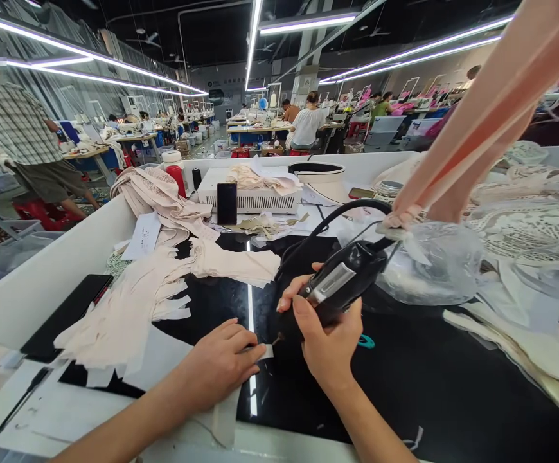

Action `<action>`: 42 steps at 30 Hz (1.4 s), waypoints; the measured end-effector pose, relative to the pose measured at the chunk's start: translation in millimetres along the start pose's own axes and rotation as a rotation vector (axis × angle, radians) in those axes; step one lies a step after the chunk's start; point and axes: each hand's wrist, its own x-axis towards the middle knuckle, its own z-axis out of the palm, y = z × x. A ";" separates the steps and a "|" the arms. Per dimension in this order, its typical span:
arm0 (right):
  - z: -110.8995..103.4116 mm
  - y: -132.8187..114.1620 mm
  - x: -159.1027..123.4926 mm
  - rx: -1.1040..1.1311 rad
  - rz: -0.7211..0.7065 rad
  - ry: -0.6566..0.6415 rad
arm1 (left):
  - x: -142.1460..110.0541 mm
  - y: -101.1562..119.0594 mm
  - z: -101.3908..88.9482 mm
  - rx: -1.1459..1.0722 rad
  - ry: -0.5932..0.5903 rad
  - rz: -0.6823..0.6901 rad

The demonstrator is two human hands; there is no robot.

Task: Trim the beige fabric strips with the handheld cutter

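Observation:
My right hand (330, 328) is wrapped round a black corded handheld power tool (340, 283) with a silver plate on its side. The tool tilts down to the left, and its small brass-coloured tip (278, 337) is close above a pale fabric strip (268, 352). Under my left hand (221, 360) that strip is held against the glossy black board (428, 379), its end poking out past my fingertips. A teal ring-shaped handle (366, 341) shows just right of my right wrist. The tool's far end hangs by a pink fabric band (467, 109).
Pale pink cut pieces (115, 308) lie stacked at left beside a black tablet-like slab (65, 315). Behind the board are a phone (227, 204) and a white vented box (260, 200). A clear plastic bag (434, 263) and lace pieces (540, 238) crowd the right.

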 end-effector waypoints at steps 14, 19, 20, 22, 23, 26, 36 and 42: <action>0.2 1.0 -2.4 -0.020 0.028 0.006 | -1.1 -2.5 2.4 0.007 0.015 0.020; -0.4 -2.2 -3.6 0.014 0.036 0.024 | -0.1 -2.0 1.2 0.009 -0.006 0.019; -0.8 -2.7 -4.6 0.025 0.030 0.029 | 0.1 -1.8 0.9 0.013 -0.014 0.019; -1.5 -3.3 -7.1 0.033 0.025 0.030 | 0.3 -1.4 0.3 0.019 -0.030 0.018; -1.8 -3.3 -8.4 0.031 0.027 0.026 | 0.4 -1.3 0.1 0.019 -0.034 0.015; -2.5 -2.5 -11.2 0.008 0.038 0.012 | 0.5 -1.8 0.6 0.009 -0.022 0.011; -4.4 -3.3 -12.6 0.008 0.033 0.031 | -8.6 -2.5 -2.9 -0.076 -0.013 -0.026; -6.2 -5.1 -13.4 0.012 0.016 0.025 | -16.3 0.2 -5.8 -0.052 -0.004 -0.028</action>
